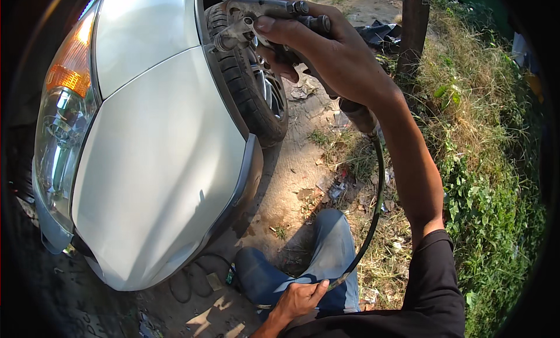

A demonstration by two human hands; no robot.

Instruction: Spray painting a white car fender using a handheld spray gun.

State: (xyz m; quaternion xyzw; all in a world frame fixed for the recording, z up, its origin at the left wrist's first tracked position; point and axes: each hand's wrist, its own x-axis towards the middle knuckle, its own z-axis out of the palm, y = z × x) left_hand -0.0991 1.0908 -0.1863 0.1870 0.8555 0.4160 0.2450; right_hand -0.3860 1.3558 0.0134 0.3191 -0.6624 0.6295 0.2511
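The right hand (326, 52) is wrapped tight around a metal spray gun (262, 23), thumb laid along its top, and the gun's nozzle end sits right up against the front tyre (248, 87) of the silver car (157, 163), at the top of the tread. The gun's long axis runs across the picture, nozzle toward the tyre, handle trailing back from it into the palm. So this is the hand nearer the tyre, by a long way.

From the gun's butt a dark hose (376, 192) drops away from the tyre, curving down past the forearm to the left hand (297, 300), which pinches it lightly between thumb and fingers just above the knee (blue trousers (326, 256), crouched stance by the look of it). That hand is well apart from the tyre, low and back.

Further out from the tyre: bare dirt (291, 169) with leaf litter beside it, then dry grass and green weeds (484, 163) beyond, and a dark post (414, 23) standing off behind the gun hand. The headlight (61, 139) sits on the far side of the bumper from the tyre.
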